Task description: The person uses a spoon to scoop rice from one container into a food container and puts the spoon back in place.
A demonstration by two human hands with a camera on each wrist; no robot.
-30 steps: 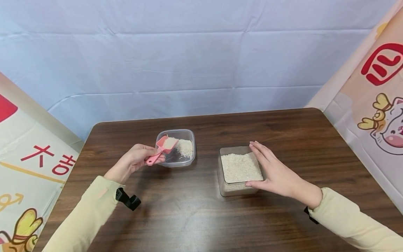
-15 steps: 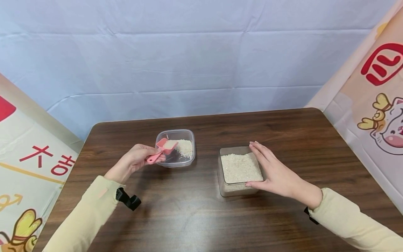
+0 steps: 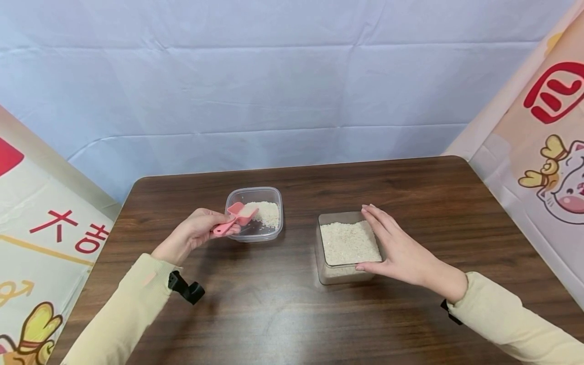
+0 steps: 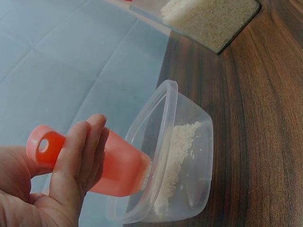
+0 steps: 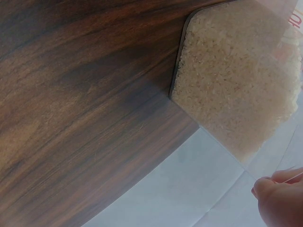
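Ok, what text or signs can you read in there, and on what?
"大吉": red characters, tilted, on the left banner.
Right banner: one big red sign in a rounded frame, cut off by the picture's edge, not readable.
Scoop, small tub, big tub: no text or label visible.
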